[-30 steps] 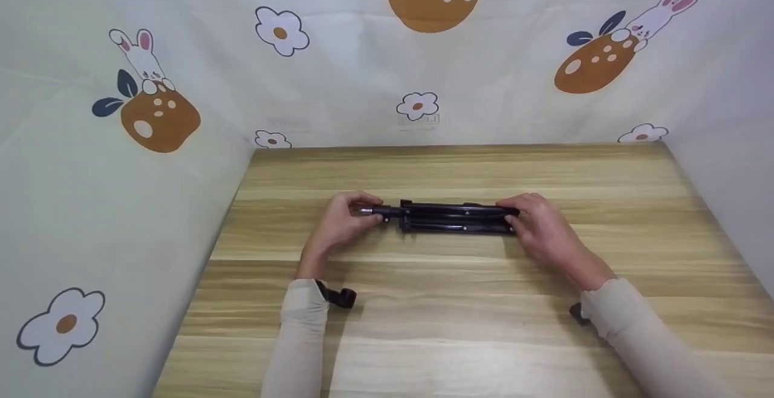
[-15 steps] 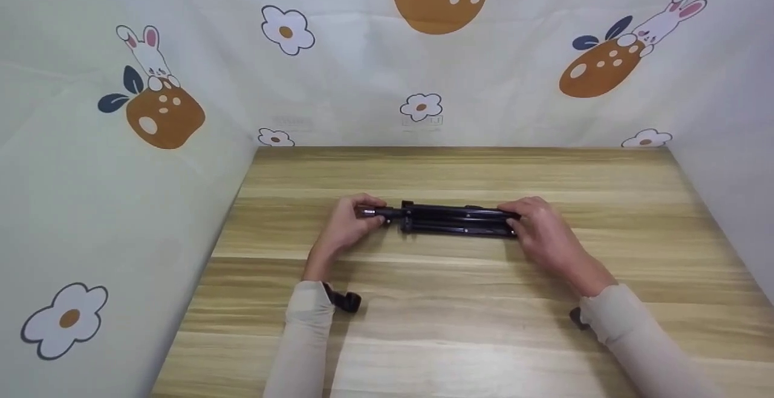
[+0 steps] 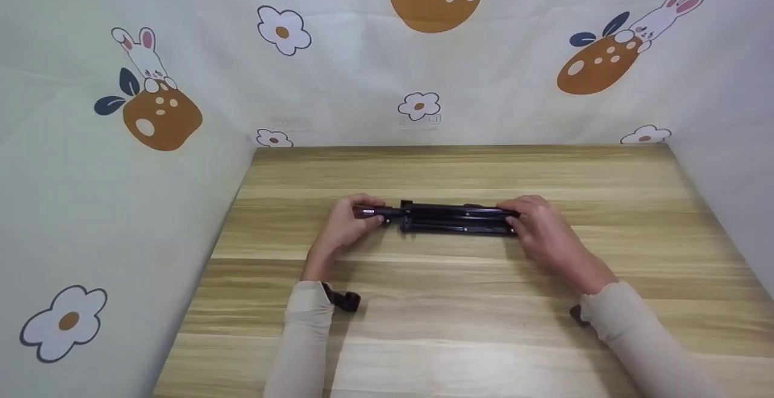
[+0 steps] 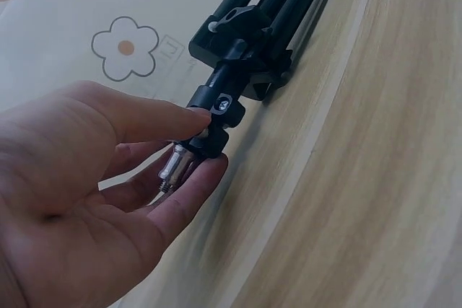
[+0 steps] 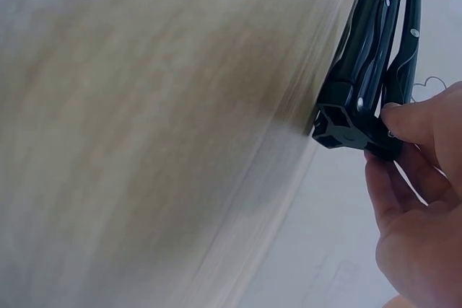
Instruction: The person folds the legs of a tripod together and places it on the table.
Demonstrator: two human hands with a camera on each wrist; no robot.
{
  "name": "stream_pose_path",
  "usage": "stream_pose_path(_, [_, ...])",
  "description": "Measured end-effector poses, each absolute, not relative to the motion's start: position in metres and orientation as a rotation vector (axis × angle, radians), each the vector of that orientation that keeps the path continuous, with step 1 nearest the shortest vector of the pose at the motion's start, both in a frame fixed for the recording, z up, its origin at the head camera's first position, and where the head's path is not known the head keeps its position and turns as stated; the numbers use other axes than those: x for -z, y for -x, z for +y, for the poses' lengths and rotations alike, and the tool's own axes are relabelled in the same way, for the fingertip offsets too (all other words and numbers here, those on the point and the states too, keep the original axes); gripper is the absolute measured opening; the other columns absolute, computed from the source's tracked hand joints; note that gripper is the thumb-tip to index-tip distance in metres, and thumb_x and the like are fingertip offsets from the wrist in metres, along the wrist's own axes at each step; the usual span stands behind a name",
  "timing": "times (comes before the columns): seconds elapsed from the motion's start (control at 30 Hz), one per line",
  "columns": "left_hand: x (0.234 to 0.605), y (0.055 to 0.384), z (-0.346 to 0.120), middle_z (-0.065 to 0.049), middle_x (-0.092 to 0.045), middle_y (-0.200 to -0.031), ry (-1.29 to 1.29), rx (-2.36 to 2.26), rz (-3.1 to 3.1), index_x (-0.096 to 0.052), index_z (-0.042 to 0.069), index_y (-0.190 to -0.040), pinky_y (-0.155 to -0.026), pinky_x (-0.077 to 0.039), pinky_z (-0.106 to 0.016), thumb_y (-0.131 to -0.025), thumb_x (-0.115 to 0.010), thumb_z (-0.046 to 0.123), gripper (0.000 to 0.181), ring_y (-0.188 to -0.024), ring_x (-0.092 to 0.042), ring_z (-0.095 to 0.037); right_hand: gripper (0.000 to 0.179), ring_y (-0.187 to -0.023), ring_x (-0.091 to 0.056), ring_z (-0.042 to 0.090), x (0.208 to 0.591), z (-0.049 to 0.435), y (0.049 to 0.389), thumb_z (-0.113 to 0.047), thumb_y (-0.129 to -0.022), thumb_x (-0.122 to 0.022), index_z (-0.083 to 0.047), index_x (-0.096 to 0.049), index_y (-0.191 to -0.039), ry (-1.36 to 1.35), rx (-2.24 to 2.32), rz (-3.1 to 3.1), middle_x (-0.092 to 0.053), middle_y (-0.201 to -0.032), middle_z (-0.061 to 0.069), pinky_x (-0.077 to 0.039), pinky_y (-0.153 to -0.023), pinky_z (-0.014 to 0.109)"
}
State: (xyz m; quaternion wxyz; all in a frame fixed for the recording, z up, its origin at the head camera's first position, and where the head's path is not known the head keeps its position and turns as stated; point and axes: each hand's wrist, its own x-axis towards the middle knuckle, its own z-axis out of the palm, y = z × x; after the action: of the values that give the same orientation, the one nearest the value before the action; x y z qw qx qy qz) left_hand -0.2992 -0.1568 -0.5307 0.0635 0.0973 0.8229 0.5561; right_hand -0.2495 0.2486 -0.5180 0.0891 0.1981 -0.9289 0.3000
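Observation:
A folded black tripod stand (image 3: 459, 219) lies crosswise at the middle of the wooden table, its legs pointing right. With thumb and fingers, my left hand (image 3: 347, 224) pinches the collar at its head end, where a silver metal stud (image 4: 173, 167) sticks out between the fingers in the left wrist view. My right hand (image 3: 547, 228) pinches the other end, by the feet of the legs. In the right wrist view the thumb lies on one black leg (image 5: 372, 55) and the fingertips are under the end piece.
The wood-grain table (image 3: 453, 319) runs back to a pale cloth wall (image 3: 351, 83) printed with flowers, oranges and rabbits. More of this cloth rises along the left and right sides. A black wrist-worn device (image 3: 344, 301) sits at my left cuff.
The view shifts slightly with the head. Both hands keep their hold on the tripod stand, and it stays nearly in the same place.

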Motion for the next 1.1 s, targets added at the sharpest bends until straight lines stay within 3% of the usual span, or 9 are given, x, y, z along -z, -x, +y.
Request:
stream_pose_path(0.87, [0.527, 0.301, -0.156, -0.019, -0.078, -0.126, -0.347, -1.669, 2.479, -0.077, -0.001, -0.122, -0.096, -0.061, -0.026, -0.093, -0.079, -0.003, 0.029, -0.114, -0.076, -0.03, 0.032, -0.131, -0.067, 0.041, 0.519, 0.253, 0.255, 0.0, -0.104, -0.068, -0.003, -0.073, -0.136, -0.567, -0.983, -2.788, -0.074, -0.135, 0.018, -0.054, -0.116, 0.061])
stream_pose_path(0.97, [0.527, 0.301, -0.155, -0.019, -0.078, -0.126, -0.379, -1.655, 2.514, -0.074, -0.003, -0.125, -0.101, -0.063, -0.033, -0.098, -0.076, 0.004, 0.028, -0.116, -0.076, -0.031, 0.032, -0.134, -0.065, 0.04, 0.516, 0.254, 0.257, -0.006, -0.106, -0.068, -0.003, -0.071, -0.137, -0.565, -1.014, -2.818, -0.073, -0.137, 0.018, -0.053, -0.116, 0.062])
stream_pose_path(1.1, [0.521, 0.299, -0.156, -0.018, -0.077, -0.128, -0.371, -1.622, 2.581, -0.073, -0.003, -0.129, -0.109, -0.061, -0.043, -0.104, -0.072, 0.014, 0.03, -0.12, -0.074, -0.033, 0.042, -0.139, -0.061, 0.042, 0.507, 0.256, 0.265, -0.028, -0.11, -0.066, -0.002, -0.068, -0.142, -0.571, -1.037, -2.855, -0.07, -0.143, 0.02, -0.049, -0.119, 0.064])
